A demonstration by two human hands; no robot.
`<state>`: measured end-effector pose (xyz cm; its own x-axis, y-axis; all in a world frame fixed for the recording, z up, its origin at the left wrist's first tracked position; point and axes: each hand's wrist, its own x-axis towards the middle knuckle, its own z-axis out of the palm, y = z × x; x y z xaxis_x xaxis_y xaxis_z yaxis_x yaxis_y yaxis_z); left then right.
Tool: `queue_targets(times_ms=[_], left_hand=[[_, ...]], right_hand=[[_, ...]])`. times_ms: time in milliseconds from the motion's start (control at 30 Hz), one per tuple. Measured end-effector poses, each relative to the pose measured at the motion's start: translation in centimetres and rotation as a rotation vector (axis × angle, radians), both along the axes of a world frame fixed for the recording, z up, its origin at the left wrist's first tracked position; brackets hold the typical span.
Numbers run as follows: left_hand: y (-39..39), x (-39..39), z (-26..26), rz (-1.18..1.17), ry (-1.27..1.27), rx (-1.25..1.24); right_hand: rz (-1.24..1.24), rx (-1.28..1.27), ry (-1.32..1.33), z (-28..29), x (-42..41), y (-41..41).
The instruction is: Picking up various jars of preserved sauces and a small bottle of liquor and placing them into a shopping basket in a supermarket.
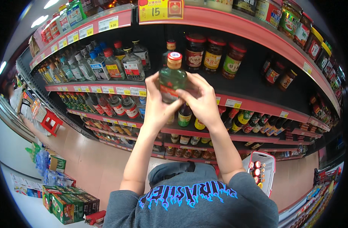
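Between my two hands is a green glass bottle (172,77) with a red-and-gold cap and a red label, held up before the shelf. My left hand (157,99) grips its left side and lower part. On the bottle's right side are the fingers of my right hand (201,98), its thumb across the front. Behind the held bottle stands a similar capped bottle (170,45), mostly hidden. Right of it are several red-lidded jars (195,52). On the left side of that shelf stand several clear liquor bottles (131,67).
Price tags line the red shelf edge (248,109). Lower shelves hold sauce bottles (243,121). A white shopping basket (266,171) with bottles or jars is at my right. Stacked cartons (67,202) lie lower left. Far left are a person (21,99) and a red stool (50,121).
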<state>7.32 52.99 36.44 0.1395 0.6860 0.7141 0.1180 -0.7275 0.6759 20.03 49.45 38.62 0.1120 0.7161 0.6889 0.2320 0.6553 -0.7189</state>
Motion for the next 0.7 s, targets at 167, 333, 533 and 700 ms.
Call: queue_targets(times_ms=[167,333,533,700], left_hand=[[4.1,1.6,1.3,0.298,0.048,0.027],[5.7,2.2,0.7,0.338,0.055,0.091],[5.9,2.0,-0.9,0.423,0.128,0.007],[5.0,2.3,-0.6,0.378,0.178,-0.001]], right_hand=[[-0.033,0.053,0.007,0.2,0.3,5.1],[-0.266,0.039,-0.174,-0.5,0.8,7.3],[-0.327,-0.072,-0.142,-1.8,0.1,7.3],[-0.373,-0.037,-0.029,-2.5,0.2,6.4]])
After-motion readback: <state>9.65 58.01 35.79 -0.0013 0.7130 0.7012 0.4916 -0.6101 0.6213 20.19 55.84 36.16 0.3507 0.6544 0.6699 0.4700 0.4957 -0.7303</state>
